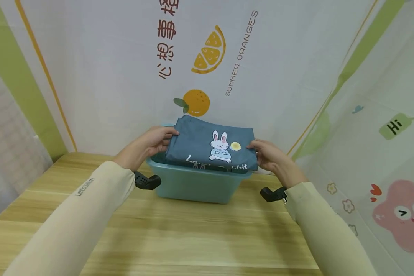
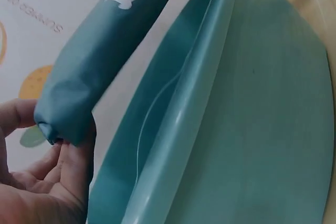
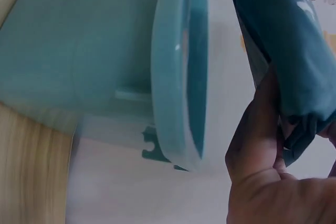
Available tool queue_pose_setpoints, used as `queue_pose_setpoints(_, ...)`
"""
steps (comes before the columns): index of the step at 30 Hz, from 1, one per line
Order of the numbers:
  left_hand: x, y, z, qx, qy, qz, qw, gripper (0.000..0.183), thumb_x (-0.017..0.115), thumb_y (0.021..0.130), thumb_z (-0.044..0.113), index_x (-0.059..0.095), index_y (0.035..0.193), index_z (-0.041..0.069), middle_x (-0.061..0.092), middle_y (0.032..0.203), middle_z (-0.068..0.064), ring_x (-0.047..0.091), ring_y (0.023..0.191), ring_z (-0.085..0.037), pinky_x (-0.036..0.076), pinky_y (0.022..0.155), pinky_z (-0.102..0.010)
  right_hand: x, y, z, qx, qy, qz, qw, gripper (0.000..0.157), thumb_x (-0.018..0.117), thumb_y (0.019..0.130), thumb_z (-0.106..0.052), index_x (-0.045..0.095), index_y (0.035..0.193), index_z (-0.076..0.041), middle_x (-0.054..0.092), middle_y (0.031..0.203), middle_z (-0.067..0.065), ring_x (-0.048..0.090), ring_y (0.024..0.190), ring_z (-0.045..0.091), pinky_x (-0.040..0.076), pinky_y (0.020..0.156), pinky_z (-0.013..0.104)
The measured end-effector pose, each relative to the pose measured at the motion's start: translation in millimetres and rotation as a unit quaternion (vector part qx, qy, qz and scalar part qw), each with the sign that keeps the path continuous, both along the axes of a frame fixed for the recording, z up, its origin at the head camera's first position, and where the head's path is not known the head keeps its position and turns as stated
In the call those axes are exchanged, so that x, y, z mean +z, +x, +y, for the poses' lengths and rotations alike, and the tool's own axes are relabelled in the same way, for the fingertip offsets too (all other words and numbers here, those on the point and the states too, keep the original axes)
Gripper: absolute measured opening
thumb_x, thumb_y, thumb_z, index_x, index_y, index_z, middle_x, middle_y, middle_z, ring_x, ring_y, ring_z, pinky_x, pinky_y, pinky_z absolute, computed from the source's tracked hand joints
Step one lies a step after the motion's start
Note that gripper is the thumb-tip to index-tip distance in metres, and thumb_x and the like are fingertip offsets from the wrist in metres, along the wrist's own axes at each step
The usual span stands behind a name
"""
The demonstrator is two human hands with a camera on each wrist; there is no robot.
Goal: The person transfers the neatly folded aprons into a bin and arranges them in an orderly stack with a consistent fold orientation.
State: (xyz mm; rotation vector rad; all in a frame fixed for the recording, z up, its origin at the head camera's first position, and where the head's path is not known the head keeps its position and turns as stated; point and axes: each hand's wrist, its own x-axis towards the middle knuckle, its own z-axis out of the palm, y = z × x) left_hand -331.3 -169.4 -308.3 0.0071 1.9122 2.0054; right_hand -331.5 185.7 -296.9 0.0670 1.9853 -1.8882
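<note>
A folded dark blue cloth item (image 1: 198, 138) with a white rabbit print and white lettering is held over a teal plastic bin (image 1: 193, 186). My left hand (image 1: 156, 141) grips its left end, thumb on top and fingers beneath. At the opposite end, my right hand (image 1: 270, 154) holds it the same way. In the left wrist view the cloth (image 2: 97, 61) looks like a thick folded roll, raised above the bin's rim (image 2: 181, 124). The right wrist view shows a gap between the cloth (image 3: 294, 51) and the rim (image 3: 168, 77). Most of the bin's inside is hidden.
The bin stands on a wood-grain table (image 1: 193, 237), near its back edge. Behind it hangs a white sheet (image 1: 124, 76) printed with oranges, and another printed sheet (image 1: 365, 153) hangs on the right. Black wrist devices (image 1: 147, 181) sit on both wrists.
</note>
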Motion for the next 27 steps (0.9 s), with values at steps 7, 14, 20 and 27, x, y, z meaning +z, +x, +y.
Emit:
queue_pose_setpoints(7,-3.4,-8.9,-11.0,-0.001,-0.070,-0.003,0.9976,0.067,0.049,0.103,0.018,0.020,0.159,-0.004,0.022,0.167,-0.019,0.046,0.143,-0.034,0.047,0.112,-0.045,-6.4,-17.8,-16.2,-0.011,0.045,-0.018,0.999,0.061,0.049,0.097,-0.007,0.033,0.155,-0.003,0.045,0.132,0.007,0.067,0.084,0.011,0.062,0.071,0.025)
queue_pose_setpoints(14,-5.0,-10.0,-7.3,0.010,-0.155,0.011,0.9879,0.026,0.052,0.101,0.015,0.053,0.119,-0.004,0.061,0.111,-0.010,0.064,0.082,-0.010,0.061,0.074,-0.023,-13.9,-23.8,-19.8,-0.012,0.104,-0.004,0.994,0.053,0.051,0.097,-0.009,0.042,0.149,0.000,0.053,0.107,0.006,0.059,0.071,0.008,0.053,0.060,0.018)
queue_pose_setpoints(20,-2.4,-8.8,-4.1,0.011,-0.186,0.010,0.9825,0.026,0.051,0.102,0.015,0.053,0.118,-0.005,0.056,0.104,-0.008,0.060,0.077,-0.009,0.059,0.069,-0.020,-16.8,-24.6,-20.5,-0.010,0.131,0.009,0.991,0.051,0.051,0.097,-0.010,0.045,0.147,0.000,0.052,0.103,0.005,0.053,0.070,0.008,0.049,0.059,0.018)
queue_pose_setpoints(27,-2.2,-10.1,-4.0,0.007,-0.188,0.007,0.9821,0.020,0.052,0.101,0.015,0.053,0.112,-0.002,0.056,0.099,-0.007,0.061,0.074,-0.007,0.059,0.068,-0.020,-15.2,-27.5,-20.1,-0.008,0.137,-0.007,0.990,0.058,0.051,0.098,-0.013,0.037,0.153,-0.003,0.053,0.102,0.004,0.056,0.072,0.008,0.053,0.062,0.018)
